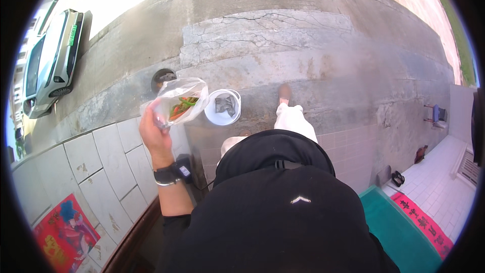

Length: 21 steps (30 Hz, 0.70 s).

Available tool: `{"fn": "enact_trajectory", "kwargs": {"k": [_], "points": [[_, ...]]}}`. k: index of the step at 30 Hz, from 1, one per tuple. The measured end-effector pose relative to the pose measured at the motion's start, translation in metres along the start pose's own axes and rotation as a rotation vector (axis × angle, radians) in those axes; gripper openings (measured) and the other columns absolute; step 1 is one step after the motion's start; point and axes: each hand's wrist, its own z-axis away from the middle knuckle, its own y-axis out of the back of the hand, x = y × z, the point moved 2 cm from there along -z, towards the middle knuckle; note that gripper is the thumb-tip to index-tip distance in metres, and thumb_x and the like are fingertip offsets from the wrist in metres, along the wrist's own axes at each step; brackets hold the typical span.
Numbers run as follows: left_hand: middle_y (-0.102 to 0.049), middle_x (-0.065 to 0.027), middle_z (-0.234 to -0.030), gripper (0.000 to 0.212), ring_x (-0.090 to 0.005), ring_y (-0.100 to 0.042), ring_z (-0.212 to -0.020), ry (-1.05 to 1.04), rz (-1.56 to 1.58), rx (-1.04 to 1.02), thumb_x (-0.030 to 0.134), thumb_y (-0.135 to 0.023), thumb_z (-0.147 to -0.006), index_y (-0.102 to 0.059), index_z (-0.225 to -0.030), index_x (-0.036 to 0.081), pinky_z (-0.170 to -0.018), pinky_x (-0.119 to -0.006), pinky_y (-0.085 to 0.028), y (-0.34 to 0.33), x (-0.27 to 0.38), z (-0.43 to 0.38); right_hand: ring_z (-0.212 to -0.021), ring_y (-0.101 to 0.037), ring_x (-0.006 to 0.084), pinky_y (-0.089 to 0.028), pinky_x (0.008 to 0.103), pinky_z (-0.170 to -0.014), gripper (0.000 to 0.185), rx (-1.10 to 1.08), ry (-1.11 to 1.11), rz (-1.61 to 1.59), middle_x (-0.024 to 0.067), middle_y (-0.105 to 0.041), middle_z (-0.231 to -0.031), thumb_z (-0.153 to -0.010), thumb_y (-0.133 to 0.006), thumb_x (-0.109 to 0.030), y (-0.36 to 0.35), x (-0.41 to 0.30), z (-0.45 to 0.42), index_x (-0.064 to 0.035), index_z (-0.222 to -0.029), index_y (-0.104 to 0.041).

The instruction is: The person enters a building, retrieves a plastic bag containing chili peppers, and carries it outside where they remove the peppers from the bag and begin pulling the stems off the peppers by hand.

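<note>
My left hand (156, 132) grips a clear plastic bag (195, 87) from its near left side, and the bag's mouth gapes. Inside it lie green and orange-red pieces (181, 108) that look like peppers or other vegetables. Just right of the bag, a white plastic bucket (223, 120) stands on the ground with a crumpled grey thing (226, 105) in it. Beyond the bag is a dark round pot or basin (156, 79), partly covered by the bag. A dark band and a silvery bracelet circle my left wrist. My right hand is out of view.
A tiled wall (113, 167) with a red poster (68, 231) runs along the left. My foot (285, 93) rests on the cracked concrete. A parked car (53, 64) is at the far left. At the right are a small stool (435, 113), shoes (398, 178) and a green curtain or mat (394, 231).
</note>
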Motion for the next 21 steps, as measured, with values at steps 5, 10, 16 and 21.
{"fn": "enact_trajectory", "kwargs": {"k": [5, 10, 16, 21], "points": [[-0.045, 0.0023, -0.063, 0.029, -0.0051, -0.036, -0.046, -0.001, 0.017, 0.195, 0.019, -0.042, -0.091, -0.061, -0.1, -0.002, -0.036, -0.019, -0.023, -0.02, 0.0, -0.021, -0.056, -0.06, 0.0269, -0.05, 0.0364, -0.052, 0.012, 0.011, 0.789, 0.356, 0.0158, -0.059, -0.064, -0.074, -0.052, -0.008, 0.052, -0.03, -0.182, -0.0007, -0.074, -0.061], [-0.043, 0.0023, -0.062, 0.026, -0.0048, -0.036, -0.044, -0.028, 0.054, 0.429, 0.018, -0.044, -0.09, -0.061, -0.097, 0.0, -0.036, -0.018, -0.023, -0.046, 0.022, -0.015, -0.053, -0.056, 0.0151, -0.047, 0.0286, -0.041, 0.012, -0.029, 0.428, -0.68, 0.005, -0.055, -0.062, -0.075, -0.053, -0.005, 0.244, -0.205, -0.2, -0.0036, -0.085, -0.058], [-0.043, 0.0031, -0.061, 0.027, -0.0048, -0.035, -0.043, -0.046, 0.202, 0.487, 0.019, -0.044, -0.09, -0.059, -0.1, -0.001, -0.035, -0.019, -0.023, -0.07, 0.008, -0.032, -0.055, -0.058, 0.0144, -0.049, 0.0277, -0.045, 0.017, -0.072, 0.678, -0.613, 0.0057, -0.059, -0.071, -0.077, -0.052, -0.011, 0.376, -0.38, -0.204, -0.0026, -0.089, -0.06], [-0.043, 0.0031, -0.06, 0.027, -0.004, -0.034, -0.043, -0.065, 0.344, 0.65, 0.019, -0.044, -0.091, -0.059, -0.101, -0.001, -0.034, -0.019, -0.022, -0.059, -0.021, -0.072, -0.057, -0.058, 0.0131, -0.049, 0.0272, -0.048, 0.017, -0.13, 0.942, -0.546, 0.0057, -0.059, -0.074, -0.08, -0.05, -0.013, 0.409, -0.517, -0.158, -0.0029, -0.089, -0.06]]}}
